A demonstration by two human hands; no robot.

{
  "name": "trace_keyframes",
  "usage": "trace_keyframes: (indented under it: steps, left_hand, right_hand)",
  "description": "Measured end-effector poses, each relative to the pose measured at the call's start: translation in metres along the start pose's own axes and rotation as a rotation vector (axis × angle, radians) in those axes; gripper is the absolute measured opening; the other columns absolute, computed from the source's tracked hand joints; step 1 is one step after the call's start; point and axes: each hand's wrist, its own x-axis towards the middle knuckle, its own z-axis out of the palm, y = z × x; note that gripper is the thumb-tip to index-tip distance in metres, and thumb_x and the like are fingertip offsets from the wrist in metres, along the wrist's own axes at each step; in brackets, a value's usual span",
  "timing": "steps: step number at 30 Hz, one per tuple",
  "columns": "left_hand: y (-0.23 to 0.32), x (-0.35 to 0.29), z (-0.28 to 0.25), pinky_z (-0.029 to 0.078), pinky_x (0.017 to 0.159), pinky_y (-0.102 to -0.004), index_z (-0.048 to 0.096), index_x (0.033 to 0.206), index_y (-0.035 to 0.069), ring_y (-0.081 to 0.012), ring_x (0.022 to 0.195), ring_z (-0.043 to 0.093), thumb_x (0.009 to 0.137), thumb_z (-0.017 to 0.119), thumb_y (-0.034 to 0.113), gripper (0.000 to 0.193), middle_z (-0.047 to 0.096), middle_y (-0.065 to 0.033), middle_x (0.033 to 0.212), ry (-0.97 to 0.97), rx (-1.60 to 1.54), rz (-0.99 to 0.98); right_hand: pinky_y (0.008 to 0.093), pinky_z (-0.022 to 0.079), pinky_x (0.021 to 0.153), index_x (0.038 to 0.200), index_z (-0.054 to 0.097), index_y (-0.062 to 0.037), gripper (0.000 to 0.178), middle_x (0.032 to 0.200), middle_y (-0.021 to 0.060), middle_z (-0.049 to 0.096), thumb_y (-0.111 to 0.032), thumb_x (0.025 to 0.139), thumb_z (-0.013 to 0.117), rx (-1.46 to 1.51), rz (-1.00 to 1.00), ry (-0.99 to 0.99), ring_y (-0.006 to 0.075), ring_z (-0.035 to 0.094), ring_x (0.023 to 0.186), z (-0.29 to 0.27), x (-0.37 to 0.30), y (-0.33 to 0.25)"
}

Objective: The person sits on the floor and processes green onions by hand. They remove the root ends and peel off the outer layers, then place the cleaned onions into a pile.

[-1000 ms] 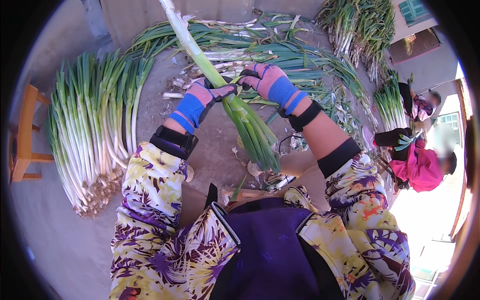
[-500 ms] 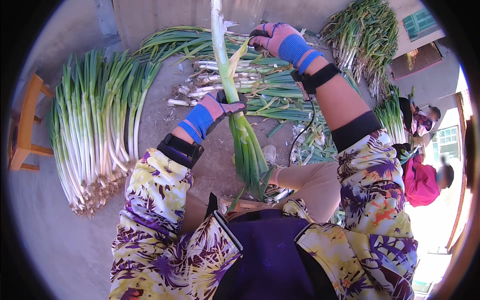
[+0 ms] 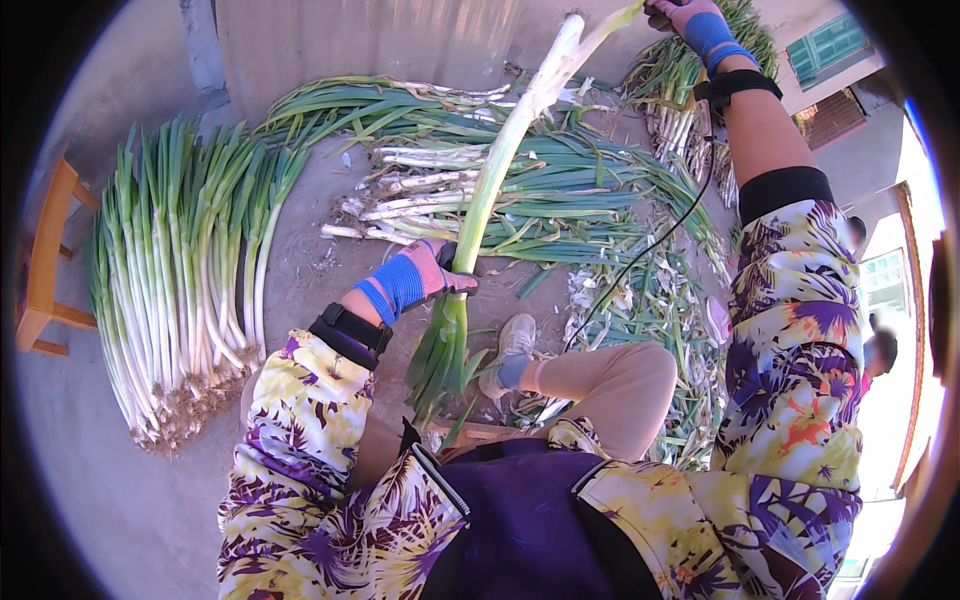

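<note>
My left hand (image 3: 435, 272), in a pink and blue glove with dark fingertips, is closed around a large green onion (image 3: 492, 185) where its white stalk turns green. The stalk slants up to the right, white end uppermost, and its green leaves hang down below my fist. At the upper right my right hand (image 3: 685, 18), gloved alike, pinches the end of a pale green outer leaf (image 3: 610, 27). That leaf is stretched taut and is still joined to the stalk near its white end. The tips of my right fingers lie close to the picture's top edge.
Untrimmed green onions (image 3: 430, 195) lie in a heap ahead, with loose peelings (image 3: 650, 330) to their right. A bundle of white-stalked onions (image 3: 185, 270) leans by a wooden stool (image 3: 45, 260) at left. Another pile (image 3: 690, 80) stands far right, and a person (image 3: 880, 352) is partly visible there.
My right hand has moved up and right, drawing the outer leaf away from the stalk. My left hand has lowered slightly, and the onion now tilts to the right.
</note>
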Motion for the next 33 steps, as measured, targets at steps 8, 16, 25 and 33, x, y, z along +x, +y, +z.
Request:
trace_keyframes:
  steps: [8, 16, 25, 33]
  left_hand:
    - [-0.018, -0.001, 0.004, 0.046, 0.088, -0.0363, 0.054, 0.118, -0.001, -0.0316, 0.102, 0.059, 0.061, 0.078, 0.046, 0.077, 0.061, -0.0209, 0.109, 0.028, 0.144, -0.036]
    - [-0.059, 0.012, 0.016, 0.047, 0.075, -0.0254, 0.064, 0.104, 0.007, -0.0092, 0.081, 0.059, 0.073, 0.073, 0.012, 0.033, 0.068, -0.0016, 0.092, -0.126, 0.111, 0.062]
    - [-0.046, 0.004, 0.008, 0.047, 0.074, -0.0273, 0.06, 0.11, 0.006, -0.0128, 0.081, 0.059, 0.071, 0.075, 0.018, 0.044, 0.067, -0.0066, 0.093, -0.179, 0.105, 0.054]
    - [-0.041, -0.016, -0.005, 0.047, 0.08, -0.0358, 0.059, 0.111, 0.005, -0.0317, 0.091, 0.061, 0.067, 0.077, 0.027, 0.052, 0.064, -0.017, 0.099, -0.153, 0.338, 0.019]
  right_hand:
    - [0.0256, 0.054, 0.062, 0.103, 0.064, -0.0055, 0.033, 0.081, 0.0077, 0.069, -0.033, 0.087, 0.059, -0.613, 0.226, 0.362, 0.017, 0.067, 0.07, -0.138, 0.013, 0.066]
    - [0.0247, 0.049, 0.057, 0.101, 0.064, -0.0077, 0.033, 0.081, 0.0048, 0.068, -0.036, 0.088, 0.054, -0.488, 0.459, 0.474, 0.0144, 0.065, 0.067, -0.238, -0.07, 0.068]
    - [0.0237, 0.052, 0.056, 0.098, 0.065, -0.006, 0.029, 0.079, 0.0049, 0.068, -0.032, 0.087, 0.059, -0.285, 0.63, 0.816, 0.0133, 0.065, 0.067, -0.361, -0.168, 0.147]
    - [0.0247, 0.049, 0.057, 0.099, 0.065, -0.0078, 0.032, 0.079, 0.0076, 0.067, -0.035, 0.087, 0.055, -0.482, 0.774, 0.736, 0.0145, 0.063, 0.064, -0.408, -0.266, 0.207]
